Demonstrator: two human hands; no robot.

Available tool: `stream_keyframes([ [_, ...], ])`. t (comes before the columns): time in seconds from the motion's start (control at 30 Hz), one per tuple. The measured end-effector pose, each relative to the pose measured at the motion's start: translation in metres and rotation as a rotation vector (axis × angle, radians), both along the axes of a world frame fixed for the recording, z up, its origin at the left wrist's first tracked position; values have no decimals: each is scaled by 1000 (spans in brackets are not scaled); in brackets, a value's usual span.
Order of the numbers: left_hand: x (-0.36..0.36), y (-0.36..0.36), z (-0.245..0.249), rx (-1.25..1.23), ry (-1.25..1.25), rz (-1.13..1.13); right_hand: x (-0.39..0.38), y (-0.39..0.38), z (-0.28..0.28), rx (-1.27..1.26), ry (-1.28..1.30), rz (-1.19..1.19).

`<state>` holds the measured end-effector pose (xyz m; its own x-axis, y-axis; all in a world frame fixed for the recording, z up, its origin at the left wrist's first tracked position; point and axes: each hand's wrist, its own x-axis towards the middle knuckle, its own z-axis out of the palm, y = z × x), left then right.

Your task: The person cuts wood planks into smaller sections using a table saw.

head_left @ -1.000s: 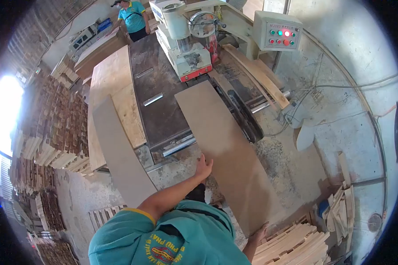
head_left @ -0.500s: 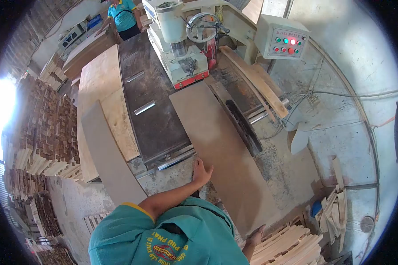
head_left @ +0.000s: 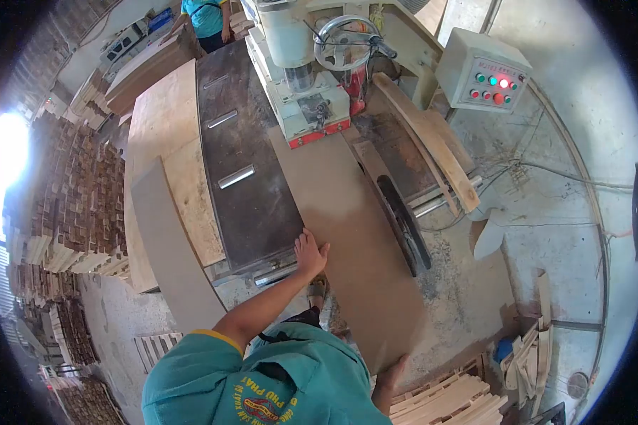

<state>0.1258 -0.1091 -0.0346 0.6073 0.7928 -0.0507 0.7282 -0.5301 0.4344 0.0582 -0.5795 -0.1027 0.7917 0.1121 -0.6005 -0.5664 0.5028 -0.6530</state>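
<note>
A: What does the head view show of the board (head_left: pixel 354 234)?

B: Its far end is at the machine (head_left: pixel 301 85), under the red-edged head, and it slants back over the dark bench (head_left: pixel 241 149) and past the near edge toward the person

A: And the left hand (head_left: pixel 310 253)?

B: Fingers spread wide, at the board's left edge, near the front edge of the bench

A: The right hand (head_left: pixel 397 370)?

B: At the near end of the board, by the corner; how far its fingers close round it, I cannot tell

A: What stands about them?

B: A slotted dark piece (head_left: pixel 404 227) runs just right of the board. A curved wooden piece (head_left: pixel 432 149) lies farther right, and a control box (head_left: pixel 485 71) has a red light lit. On the left, another board (head_left: pixel 174 241) lies partly over a pale wooden sheet (head_left: pixel 170 134)

A: Anyone else?

B: Another person (head_left: pixel 207 21) in a teal shirt, beyond the far end of the bench, well apart from both hands
</note>
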Motion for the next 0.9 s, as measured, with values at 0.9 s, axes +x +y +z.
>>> stream_keyframes([
  [0.9,14,145,26,54,-109,339,75,163,52,-86,56,571],
])
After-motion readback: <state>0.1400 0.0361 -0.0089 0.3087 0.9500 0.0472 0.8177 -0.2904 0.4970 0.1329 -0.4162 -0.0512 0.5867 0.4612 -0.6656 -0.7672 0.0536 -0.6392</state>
